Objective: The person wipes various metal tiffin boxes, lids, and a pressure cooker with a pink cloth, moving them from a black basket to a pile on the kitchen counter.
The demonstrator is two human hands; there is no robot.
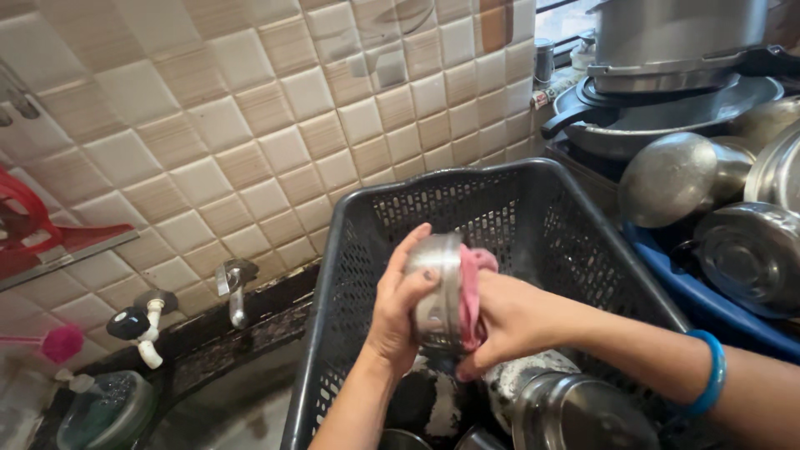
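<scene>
My left hand (398, 310) grips a small round steel bowl (435, 292), holding it on its side above the dark plastic basket (467, 196). My right hand (508, 321) presses a pink cloth (473, 292) into the open side of the bowl. A blue bangle (709, 372) sits on my right wrist. Both hands meet over the basket's middle.
Steel vessels (575, 408) lie in the basket bottom. To the right, a blue tub (717, 308) holds steel pots and lids (683, 171), with a large cooker (667, 42) behind. Tiled wall, a tap (233, 283) and a green scrubber dish (104, 408) are at left.
</scene>
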